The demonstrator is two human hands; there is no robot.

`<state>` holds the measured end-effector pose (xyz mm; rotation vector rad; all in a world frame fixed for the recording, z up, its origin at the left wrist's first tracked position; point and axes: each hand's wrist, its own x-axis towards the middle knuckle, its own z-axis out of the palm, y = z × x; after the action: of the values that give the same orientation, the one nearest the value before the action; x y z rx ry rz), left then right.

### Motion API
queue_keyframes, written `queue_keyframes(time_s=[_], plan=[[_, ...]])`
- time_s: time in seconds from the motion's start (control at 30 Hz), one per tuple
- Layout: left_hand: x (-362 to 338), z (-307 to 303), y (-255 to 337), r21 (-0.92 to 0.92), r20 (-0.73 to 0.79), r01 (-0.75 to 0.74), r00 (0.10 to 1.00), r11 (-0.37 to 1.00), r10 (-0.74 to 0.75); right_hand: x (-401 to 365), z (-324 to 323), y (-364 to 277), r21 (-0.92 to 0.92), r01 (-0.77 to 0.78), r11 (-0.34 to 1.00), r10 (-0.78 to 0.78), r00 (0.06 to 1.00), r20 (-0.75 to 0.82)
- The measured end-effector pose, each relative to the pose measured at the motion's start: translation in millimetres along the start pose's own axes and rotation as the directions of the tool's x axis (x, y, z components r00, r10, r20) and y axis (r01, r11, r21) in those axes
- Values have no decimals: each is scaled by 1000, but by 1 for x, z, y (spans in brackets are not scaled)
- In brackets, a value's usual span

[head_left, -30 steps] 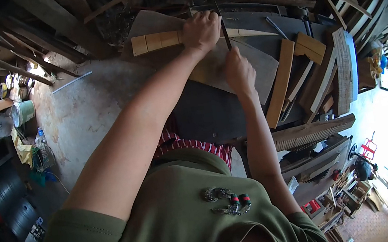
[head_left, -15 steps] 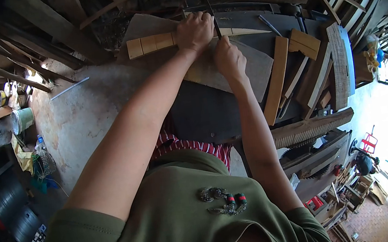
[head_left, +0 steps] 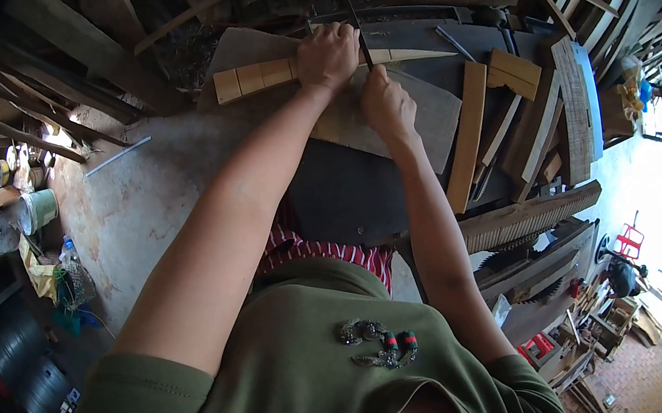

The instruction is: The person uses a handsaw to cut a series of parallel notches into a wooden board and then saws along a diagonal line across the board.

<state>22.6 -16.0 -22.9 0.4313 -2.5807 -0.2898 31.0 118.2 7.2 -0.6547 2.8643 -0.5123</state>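
Note:
My left hand [head_left: 327, 56] presses down with curled fingers on a pale, tapered wooden strip [head_left: 254, 79] crossed by several lines. The strip's thin end points right. My right hand [head_left: 390, 107] is closed round the near end of a long, narrow, dark-bladed saw [head_left: 357, 23]. Its blade crosses the strip just right of my left hand and points away from me. Its teeth are too small to make out. Beneath the strip lies a flat greyish board [head_left: 426, 106] on a dark worktable [head_left: 346, 192].
Right of my right hand lie a long wooden bar [head_left: 468, 138], a notched block [head_left: 516, 73] and several curved pieces. A thin rod [head_left: 453, 42] lies near the strip's tip. Large toothed blades [head_left: 544, 291] sit lower right. Stacked timber [head_left: 76, 52] stands at the far left.
The saw and my right hand have shifted very slightly, toward me and to the left. My left hand stays on the strip, and the whole view has moved a little.

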Motion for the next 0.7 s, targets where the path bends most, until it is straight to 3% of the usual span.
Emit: queue_keyframes(time_s=[0.2,0.3,0.37,0.5,0.57,0.7], plan=[[0,-1,-1,-15,13,-19,1000,1000,19,-54,-14,8,-2,-68,998,67,988,142],[-2,2,0,-18,7,-7,1000,1000,8,-23,-7,6,-36,-72,997,76,992,105],[0,2,-1,-1,25,8,1000,1000,-8,4,9,6,-3,39,999,-39,999,-23],[0,1,0,9,13,18,1000,1000,-19,-15,3,7,-15,37,999,-38,999,-34],[1,-3,2,-19,16,15,1000,1000,-15,-46,-12,9,-42,-51,998,55,994,91],[0,-1,1,-20,15,3,1000,1000,-3,-50,-14,9,33,-118,992,111,978,175]])
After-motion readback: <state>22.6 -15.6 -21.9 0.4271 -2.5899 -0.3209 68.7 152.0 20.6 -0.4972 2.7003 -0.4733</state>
